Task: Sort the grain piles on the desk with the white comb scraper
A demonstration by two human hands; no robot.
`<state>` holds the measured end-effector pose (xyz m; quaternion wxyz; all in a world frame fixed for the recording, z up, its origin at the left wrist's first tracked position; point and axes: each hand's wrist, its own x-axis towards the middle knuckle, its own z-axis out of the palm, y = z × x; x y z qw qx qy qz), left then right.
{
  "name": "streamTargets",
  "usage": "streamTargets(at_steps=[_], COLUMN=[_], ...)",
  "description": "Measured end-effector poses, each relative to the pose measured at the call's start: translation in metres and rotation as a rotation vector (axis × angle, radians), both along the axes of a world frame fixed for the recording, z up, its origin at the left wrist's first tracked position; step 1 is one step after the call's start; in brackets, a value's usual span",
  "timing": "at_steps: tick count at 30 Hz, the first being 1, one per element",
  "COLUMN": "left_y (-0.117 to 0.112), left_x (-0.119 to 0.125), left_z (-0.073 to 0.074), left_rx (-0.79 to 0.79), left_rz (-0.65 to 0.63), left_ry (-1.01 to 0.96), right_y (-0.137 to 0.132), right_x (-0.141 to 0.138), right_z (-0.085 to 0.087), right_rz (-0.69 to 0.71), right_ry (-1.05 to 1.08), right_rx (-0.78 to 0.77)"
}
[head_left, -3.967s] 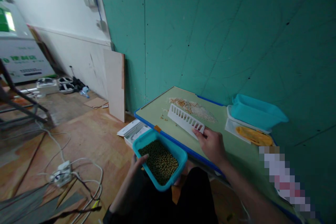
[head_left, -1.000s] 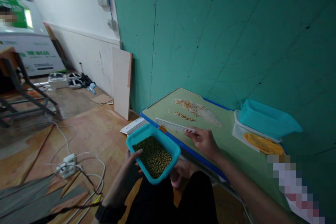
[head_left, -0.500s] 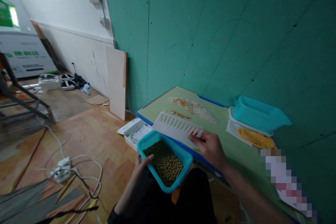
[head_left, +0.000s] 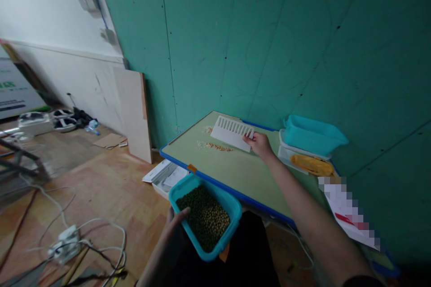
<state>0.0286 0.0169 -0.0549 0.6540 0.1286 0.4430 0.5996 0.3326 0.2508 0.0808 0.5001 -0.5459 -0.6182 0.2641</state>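
My left hand (head_left: 173, 224) grips the near left side of a turquoise plastic tub (head_left: 236, 210), thumb over its rim. Inside lie dark green beans (head_left: 197, 199) and yellow soybeans (head_left: 216, 220). My right hand (head_left: 262, 145) is closed on the right end of a white slotted plastic plate (head_left: 230, 138), held over the table (head_left: 242, 175) with its slots toward the wall. A short row of soybeans (head_left: 218, 147) with some white grains (head_left: 201, 145) lies on the tabletop near the plate. More grains show at the plate's left end; the plate hides what is behind it.
At the table's right stand a second turquoise tub (head_left: 313, 134), a yellow cloth (head_left: 311, 164) and a partly blurred white packet (head_left: 350, 219). A white box (head_left: 164, 177) sits below the table's left edge. Cables and a power strip (head_left: 67, 242) lie on the floor.
My right hand has carried the slotted plate from above the tub to the far part of the table, over the spread grains. The tub stays in my left hand; the view has turned right.
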Motion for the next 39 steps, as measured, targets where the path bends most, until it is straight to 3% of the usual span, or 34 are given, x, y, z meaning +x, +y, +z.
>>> streamTargets(at_steps=[5,10,20,26,39], left_y=[-0.003,-0.003,-0.004,-0.004,-0.009], left_x=[0.002,0.000,-0.005,-0.003,0.000], left_z=[0.001,0.001,0.001,0.002,0.014], left_rx=[-0.050,-0.073,-0.102,-0.129,-0.082], left_rz=[-0.019,-0.047,-0.095,-0.057,-0.069], left_ry=[-0.028,-0.040,-0.079,-0.082,-0.036], right_y=[0.005,0.005,-0.005,-0.016,-0.018], right_x=[0.020,0.018,0.008,0.000,0.002], right_z=[-0.011,-0.012,-0.002,0.008,0.010], right_rz=[-0.057,-0.003,0.045,0.058,0.034], right_ry=[-0.086,-0.032,0.101,0.219,0.207], right_rx=[-0.025,-0.078,-0.215,-0.327,-0.318])
